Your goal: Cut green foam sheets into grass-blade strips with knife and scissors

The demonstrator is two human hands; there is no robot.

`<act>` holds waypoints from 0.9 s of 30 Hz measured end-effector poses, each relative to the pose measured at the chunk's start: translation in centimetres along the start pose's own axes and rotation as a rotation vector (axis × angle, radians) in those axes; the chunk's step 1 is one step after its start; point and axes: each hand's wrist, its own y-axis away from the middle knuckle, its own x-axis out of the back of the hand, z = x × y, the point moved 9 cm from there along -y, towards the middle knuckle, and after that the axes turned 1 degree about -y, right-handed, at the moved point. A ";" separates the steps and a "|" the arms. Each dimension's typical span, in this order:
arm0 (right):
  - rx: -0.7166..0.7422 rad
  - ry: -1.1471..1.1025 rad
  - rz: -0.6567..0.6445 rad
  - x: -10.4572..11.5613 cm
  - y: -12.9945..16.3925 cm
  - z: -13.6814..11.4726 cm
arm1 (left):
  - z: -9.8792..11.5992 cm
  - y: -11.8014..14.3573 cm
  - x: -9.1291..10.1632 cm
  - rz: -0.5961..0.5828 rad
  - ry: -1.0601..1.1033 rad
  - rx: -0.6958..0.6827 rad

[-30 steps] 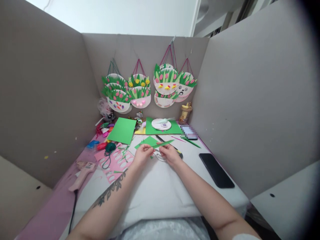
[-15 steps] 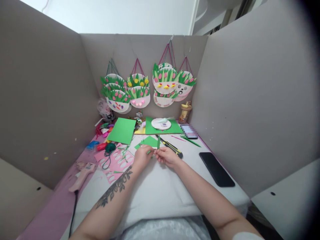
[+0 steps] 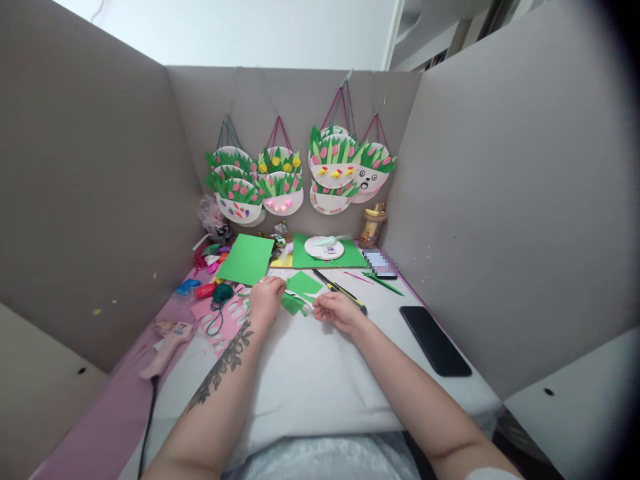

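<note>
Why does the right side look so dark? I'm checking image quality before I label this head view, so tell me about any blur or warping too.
Head view: dark vignette along the right edge; wide-angle bending of the grey panels; soft, even light with faint shadows; one small item on the table is pixelated; the left hand and right hand look fairly sharp.

No legible text, label, brand or number anywhere in view, small purple marking on the white paper plate (image 3: 324, 249) too small to read, blurred-out patch (image 3: 379, 263) just right of that plate unreadable, black phone (image 3: 435, 341) screen dark and blank
</note>
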 end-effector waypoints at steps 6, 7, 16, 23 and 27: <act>0.010 -0.048 0.063 1.6 -0.3 0.0 | -2.3 0.3 0.3 0.020 0.036 0.184; 0.015 -0.059 0.071 1.8 -0.4 0.0 | -2.5 0.3 0.1 0.016 0.060 0.214; 0.085 -0.014 0.096 0.5 0.0 -0.8 | 0.9 0.8 -3.7 -0.199 0.355 0.174; 0.167 0.057 0.106 0.0 -0.1 -1.4 | 5.4 2.2 -4.6 -0.380 0.480 -0.030; 0.197 0.041 0.163 0.7 -0.1 -1.7 | 5.5 2.4 -4.7 -0.416 0.480 -0.032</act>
